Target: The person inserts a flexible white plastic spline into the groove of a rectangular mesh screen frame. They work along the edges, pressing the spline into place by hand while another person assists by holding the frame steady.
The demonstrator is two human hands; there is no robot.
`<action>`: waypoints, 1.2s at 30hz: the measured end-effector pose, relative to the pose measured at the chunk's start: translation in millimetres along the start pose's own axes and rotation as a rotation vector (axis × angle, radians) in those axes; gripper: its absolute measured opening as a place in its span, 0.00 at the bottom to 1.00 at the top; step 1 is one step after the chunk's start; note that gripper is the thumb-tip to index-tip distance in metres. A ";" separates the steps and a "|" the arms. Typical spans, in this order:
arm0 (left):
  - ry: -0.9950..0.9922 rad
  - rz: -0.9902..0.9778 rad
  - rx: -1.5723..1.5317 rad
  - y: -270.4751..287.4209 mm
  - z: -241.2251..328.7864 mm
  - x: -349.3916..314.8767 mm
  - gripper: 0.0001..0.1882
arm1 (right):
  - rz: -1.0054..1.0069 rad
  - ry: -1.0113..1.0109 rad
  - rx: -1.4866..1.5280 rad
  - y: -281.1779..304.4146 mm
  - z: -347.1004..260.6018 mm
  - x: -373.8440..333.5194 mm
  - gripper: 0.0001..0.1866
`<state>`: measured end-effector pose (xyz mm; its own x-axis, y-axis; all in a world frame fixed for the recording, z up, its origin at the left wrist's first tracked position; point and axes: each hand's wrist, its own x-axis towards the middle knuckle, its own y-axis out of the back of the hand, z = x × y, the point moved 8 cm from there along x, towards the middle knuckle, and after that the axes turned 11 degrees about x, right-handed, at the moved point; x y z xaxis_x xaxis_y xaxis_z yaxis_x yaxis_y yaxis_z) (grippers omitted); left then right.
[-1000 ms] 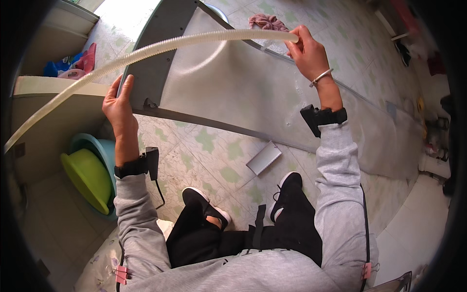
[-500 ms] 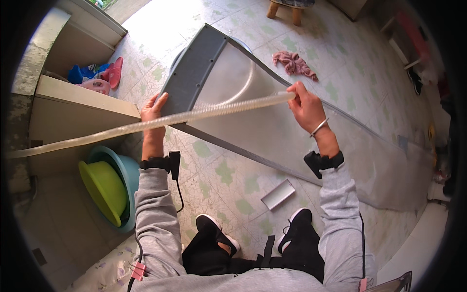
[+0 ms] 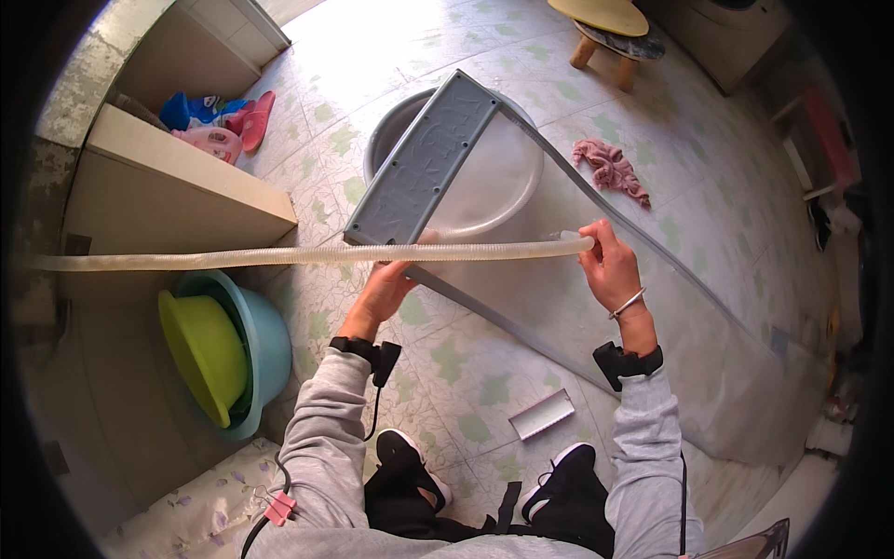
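Note:
My right hand (image 3: 610, 267) pinches the end of a long translucent corrugated hose (image 3: 307, 254), which runs nearly level from the left rim across the view. Something clear, perhaps water, shows at its tip. My left hand (image 3: 380, 293) is closed at the lower corner of a large grey-framed panel (image 3: 596, 279), just under the hose. The hose hides part of its fingers. The panel has a translucent sheet and a screwed grey plastic end plate (image 3: 424, 158). Beneath that end is a round basin (image 3: 380, 140), its curve showing through the sheet.
At left, a lime-green basin (image 3: 200, 359) leans inside a light-blue basin (image 3: 270, 345). A small white tray (image 3: 542, 415) lies before my feet. Beyond the panel are a pink cloth (image 3: 612, 170) and a wooden-legged stool (image 3: 619, 47). Pink slippers (image 3: 253, 121) lie by the ledge.
My left hand has shifted from the end plate's outer side to the panel's lower corner. The hose has gone from slanted to nearly level. The whole view has shifted, showing more of the basin.

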<state>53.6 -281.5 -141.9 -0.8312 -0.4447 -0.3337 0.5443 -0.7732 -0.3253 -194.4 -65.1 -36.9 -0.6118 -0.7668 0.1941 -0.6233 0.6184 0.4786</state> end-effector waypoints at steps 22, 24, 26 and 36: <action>-0.040 0.278 0.056 -18.6 -3.3 8.4 0.18 | -0.037 -0.033 0.018 3.5 2.9 -10.5 0.10; -0.207 0.232 0.109 -32.1 29.8 8.6 0.13 | -0.039 -0.042 0.017 4.6 4.0 -11.0 0.10; -0.313 0.117 0.131 -41.4 58.6 14.8 0.13 | -0.037 -0.084 0.020 6.0 7.7 -12.3 0.10; -0.211 0.317 0.240 52.3 111.7 80.4 0.21 | 0.012 -0.061 -0.080 35.9 16.3 -31.2 0.09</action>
<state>2.6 -408.2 -86.8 -0.6461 -0.7396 -0.1883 0.7547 -0.6559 -0.0131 -205.6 -16.1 -39.7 -0.6489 -0.7462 0.1490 -0.5766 0.6100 0.5436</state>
